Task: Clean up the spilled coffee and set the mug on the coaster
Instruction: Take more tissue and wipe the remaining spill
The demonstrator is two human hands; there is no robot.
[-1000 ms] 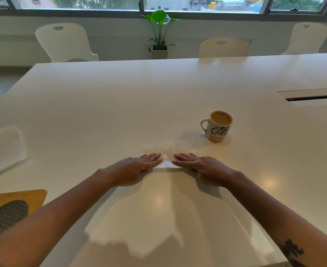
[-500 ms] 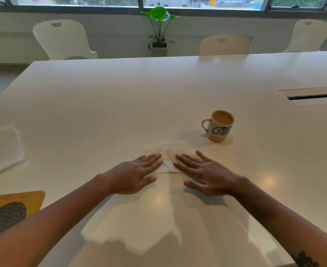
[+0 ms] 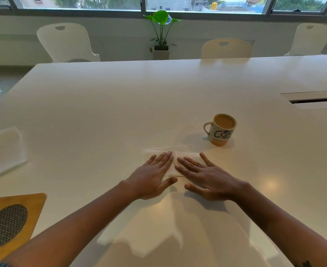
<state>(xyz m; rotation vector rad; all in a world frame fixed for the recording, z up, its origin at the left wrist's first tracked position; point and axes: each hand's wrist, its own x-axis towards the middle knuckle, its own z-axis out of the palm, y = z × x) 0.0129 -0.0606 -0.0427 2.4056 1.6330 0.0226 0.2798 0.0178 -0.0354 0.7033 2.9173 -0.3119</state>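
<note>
Pressing flat on a paper napkin [image 3: 173, 160], left hand [image 3: 153, 177] and right hand [image 3: 203, 176], palms down, fingers straight and spread, nothing gripped. Fingertips of both hands angled inward, almost meeting over the middle of the napkin; thumbs apart on the bare white table [image 3: 120, 105] nearer the body. Napkin pale, thin, lying flat, its long axis left to right; damp or dry not to be told, and no brown stain plainly seen. Judged step: blotting the spill.

Beyond and to the right of the hands, a mug [image 3: 221, 130], upright, near the napkin's far right corner yet apart from it. Cream body, orange band at the base, black lettering, handle turned leftward; filled near the brim with milky coffee. Right hand the nearer.

Far to the left, at the near table edge, a wooden coaster [image 3: 32, 211] with a dark woven oval inset, well apart from the mug. Left hand the nearer to that. Judged requirement: a level carry across the body, since a full mug spills easily.
</note>
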